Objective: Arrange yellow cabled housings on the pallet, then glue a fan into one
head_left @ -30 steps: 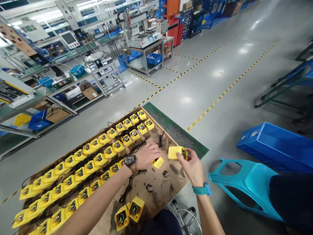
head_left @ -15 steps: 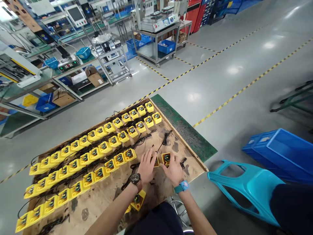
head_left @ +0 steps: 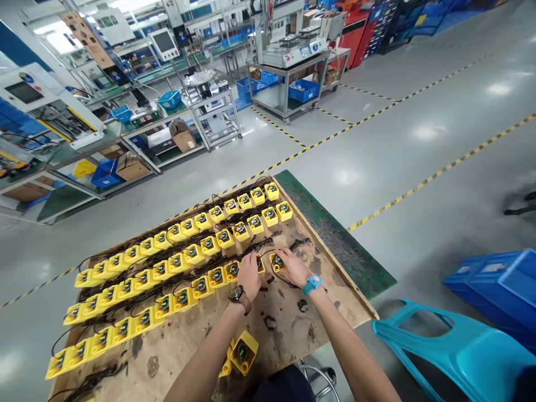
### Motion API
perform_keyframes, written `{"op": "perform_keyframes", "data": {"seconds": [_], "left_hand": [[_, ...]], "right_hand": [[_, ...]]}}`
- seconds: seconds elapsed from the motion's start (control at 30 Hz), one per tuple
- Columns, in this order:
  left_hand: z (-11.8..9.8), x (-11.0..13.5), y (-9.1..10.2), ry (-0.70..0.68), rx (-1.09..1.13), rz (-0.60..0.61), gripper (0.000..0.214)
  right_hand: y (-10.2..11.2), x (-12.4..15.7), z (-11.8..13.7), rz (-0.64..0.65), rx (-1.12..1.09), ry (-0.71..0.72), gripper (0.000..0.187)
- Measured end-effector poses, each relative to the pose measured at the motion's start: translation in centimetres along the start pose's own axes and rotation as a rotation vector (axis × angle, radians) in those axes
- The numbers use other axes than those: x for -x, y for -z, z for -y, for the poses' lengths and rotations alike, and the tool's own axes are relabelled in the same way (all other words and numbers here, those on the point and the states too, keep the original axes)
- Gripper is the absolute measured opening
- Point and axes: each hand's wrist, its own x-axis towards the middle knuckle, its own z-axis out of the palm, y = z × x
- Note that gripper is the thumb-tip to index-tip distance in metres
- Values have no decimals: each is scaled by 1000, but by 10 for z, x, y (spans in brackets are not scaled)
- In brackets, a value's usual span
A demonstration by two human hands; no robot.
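My left hand (head_left: 249, 276) is closed around a small yellow open-topped housing (head_left: 262, 266), partly hidden by the fingers, at the right end of the nearest row. To its right, my right hand (head_left: 295, 269) grips another yellow housing (head_left: 274, 268) by its edge, thumb and fingers around it. Dark round parts with green show inside the housings. A black cable (head_left: 285, 281) trails from the right one. Rows of similar yellow housings (head_left: 201, 286) with black cables stand to the left on the wooden board (head_left: 188, 340).
Two loose yellow housings (head_left: 244, 353) lie near my body. A raised wooden edge (head_left: 330, 254) borders the board beside a green mat (head_left: 335, 234). At right are a turquoise stool (head_left: 456, 346) and blue bins (head_left: 494, 290). Workbenches (head_left: 138, 131) stand beyond the floor tape.
Both hands have moved left and away from me with their housings, which now stand in line with the nearest row. The left one has closed up to that row's end. The view has shifted.
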Motion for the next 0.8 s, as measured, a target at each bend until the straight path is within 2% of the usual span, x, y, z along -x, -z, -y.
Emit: {"op": "perform_keyframes", "data": {"seconds": [0.1,0.17,0.23,0.3,0.47,0.5,0.57,0.67,0.73,0.8], "left_hand": [[8,-3,-4,34,-18,-18,57],[10,-2,-6,53,-27,-27,55],[9,0,-7,70,-32,-38,55],[7,4,-7,81,-30,-49,57],[1,19,-7,30,-4,-111,54],[1,21,-8,20,7,-126,53],[2,25,-9,7,31,-152,55],[5,29,-11,-27,40,-193,58],[3,33,-15,-61,16,-221,61],[-3,37,-20,-114,-21,-221,65]], "right_hand": [[-1,-22,10,19,13,47,65],[0,-25,10,22,21,74,69],[1,-16,3,6,30,84,73],[-1,1,-7,-22,49,58,70],[-16,47,-23,-10,133,-18,30],[-16,51,-24,-1,138,-1,25],[-7,51,-24,-1,127,64,26],[23,27,-22,-52,112,155,38],[43,-6,-18,-85,133,173,42],[52,-46,-11,-78,169,176,41]]}}
